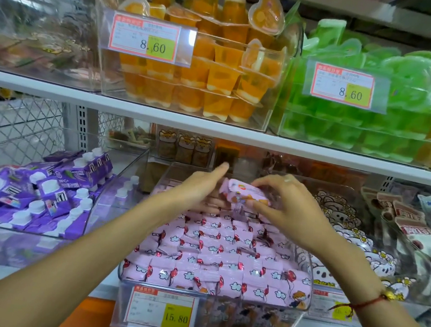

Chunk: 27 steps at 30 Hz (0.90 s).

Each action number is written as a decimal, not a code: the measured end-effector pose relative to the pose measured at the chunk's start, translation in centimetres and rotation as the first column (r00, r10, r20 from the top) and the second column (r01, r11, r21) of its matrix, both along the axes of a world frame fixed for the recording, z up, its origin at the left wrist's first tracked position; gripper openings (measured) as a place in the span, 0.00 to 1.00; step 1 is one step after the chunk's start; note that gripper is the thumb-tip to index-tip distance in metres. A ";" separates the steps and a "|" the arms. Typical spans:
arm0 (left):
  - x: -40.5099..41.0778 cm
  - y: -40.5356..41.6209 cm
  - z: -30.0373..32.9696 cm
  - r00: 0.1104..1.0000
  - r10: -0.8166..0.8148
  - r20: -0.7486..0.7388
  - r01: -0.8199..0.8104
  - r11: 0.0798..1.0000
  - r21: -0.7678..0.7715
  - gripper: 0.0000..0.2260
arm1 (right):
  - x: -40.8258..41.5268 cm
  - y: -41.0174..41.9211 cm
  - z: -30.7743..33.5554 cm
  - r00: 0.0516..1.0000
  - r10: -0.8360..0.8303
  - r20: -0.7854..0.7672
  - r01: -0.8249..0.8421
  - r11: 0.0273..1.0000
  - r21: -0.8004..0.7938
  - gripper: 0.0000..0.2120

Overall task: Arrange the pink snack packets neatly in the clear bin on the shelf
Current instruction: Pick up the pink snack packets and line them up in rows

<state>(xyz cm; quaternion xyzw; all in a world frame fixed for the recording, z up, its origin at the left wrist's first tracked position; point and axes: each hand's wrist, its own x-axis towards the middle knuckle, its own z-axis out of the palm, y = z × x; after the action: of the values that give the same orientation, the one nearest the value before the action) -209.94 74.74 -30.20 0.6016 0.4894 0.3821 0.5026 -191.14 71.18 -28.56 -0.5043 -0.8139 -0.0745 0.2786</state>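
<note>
Placing is under way: one pink packet [245, 193] is pinched by the right hand [290, 209] above the rear of the clear bin [211, 317], steadied by the straight, closed fingers of the left hand [202, 185]. Lowering into the back row is judged next.

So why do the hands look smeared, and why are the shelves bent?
Head view: the left hand and right hand with the pink packet are motion-blurred; the wide-angle lens bows the white shelf edge; soft glare whitens the clear bin walls.
</note>
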 end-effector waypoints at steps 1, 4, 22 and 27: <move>0.0 0.1 -0.4 0.987 -0.017 -0.161 0.034 0.994 0.105 0.19 | 0.2 0.2 0.0 0.999 -0.039 -0.021 0.039 0.999 -0.012 0.16; -0.3 0.1 -2.0 0.815 -0.041 -0.578 0.251 0.924 0.289 0.16 | 0.2 1.3 -0.5 0.982 -0.160 -0.099 0.154 0.986 -0.068 0.17; -0.8 1.2 -3.4 0.529 -0.074 -0.845 0.511 0.823 0.248 0.18 | 0.2 5.7 1.0 0.997 0.010 -0.074 -0.041 0.903 -0.427 0.20; -0.9 1.2 -3.5 0.608 -0.001 -0.794 0.421 0.848 0.322 0.14 | 0.2 6.9 0.7 0.999 0.002 0.039 0.013 0.928 -0.371 0.16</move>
<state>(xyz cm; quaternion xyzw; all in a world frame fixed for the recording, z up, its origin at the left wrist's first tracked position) -210.81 75.92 -33.66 0.8650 0.4678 0.1329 0.1234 -190.98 78.04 -27.89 -0.5486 -0.8172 0.0704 0.1623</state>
